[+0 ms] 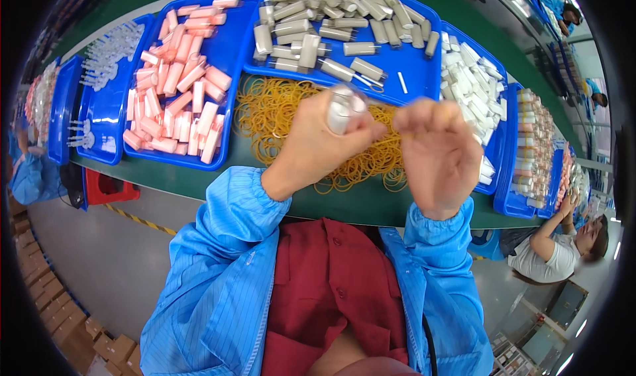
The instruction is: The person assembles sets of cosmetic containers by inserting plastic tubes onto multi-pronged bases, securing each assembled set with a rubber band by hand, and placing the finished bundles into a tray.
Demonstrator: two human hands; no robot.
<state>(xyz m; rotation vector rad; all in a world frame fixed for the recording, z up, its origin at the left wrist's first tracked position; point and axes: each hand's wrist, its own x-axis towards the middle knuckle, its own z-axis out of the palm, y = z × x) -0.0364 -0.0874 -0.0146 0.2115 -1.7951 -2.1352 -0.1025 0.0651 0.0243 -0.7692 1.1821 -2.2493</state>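
My left hand (306, 144) is closed around a small clear-ended bundle of white tubes (339, 114), held upright above the table. Close to its right, my right hand (438, 157) is raised with the palm showing and the fingers loosely curled. It is blurred by motion, and nothing shows in its palm. Under and between both hands spreads a wide heap of yellow rubber bands (262, 121) on the green table (179, 177).
Blue trays surround the heap: one of pink tubes (175, 71), one of grey tubes (291, 28) at the back, one of white tubes (467, 78). Further left a tray holds clear plastic pieces (109, 54). At far right are stacked bundles (530, 144) and a seated person (553, 250).
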